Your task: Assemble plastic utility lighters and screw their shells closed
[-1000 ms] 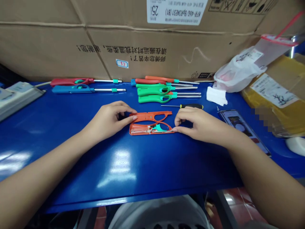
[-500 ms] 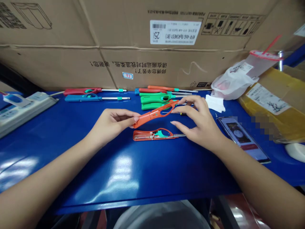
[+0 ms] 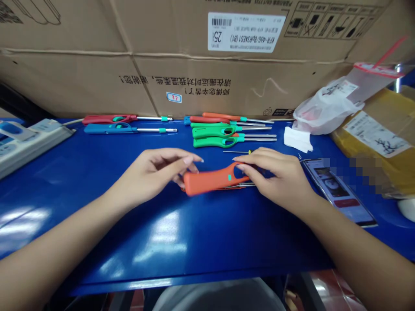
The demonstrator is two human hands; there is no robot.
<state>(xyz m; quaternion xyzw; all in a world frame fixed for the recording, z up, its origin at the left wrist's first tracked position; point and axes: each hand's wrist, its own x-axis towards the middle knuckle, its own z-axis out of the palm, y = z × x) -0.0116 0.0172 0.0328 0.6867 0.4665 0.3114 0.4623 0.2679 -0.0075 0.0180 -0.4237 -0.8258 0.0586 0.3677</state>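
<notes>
In the head view, the right hand (image 3: 275, 175) pinches the looped end of an orange cover half (image 3: 207, 182) between thumb and fingers. The cover lies between the two hands, smooth outer side showing, its surface slightly blurred. The left hand (image 3: 162, 170) sits at its blunt end, fingers loosely curled and parted; whether a fingertip touches the cover cannot be told. Below the cover is the other orange half (image 3: 236, 187), almost wholly hidden; a thin strip and part of a metal rod (image 3: 247, 185) emerge toward the right hand, which covers the rod's tip. Whether the halves touch is unclear.

Just beyond the right hand, a screwdriver (image 3: 236, 152) shows its shaft, most of its handle hidden behind the fingers. Past both hands lie green lighters (image 3: 207, 131), with others overlapped behind them, hard to count. Beyond the left hand are a red lighter (image 3: 105, 119) and a blue lighter (image 3: 106, 128); farther left, a power strip (image 3: 35, 142) is cut off. Right of the right hand lies a phone (image 3: 343, 196), partly pixelated.
</notes>
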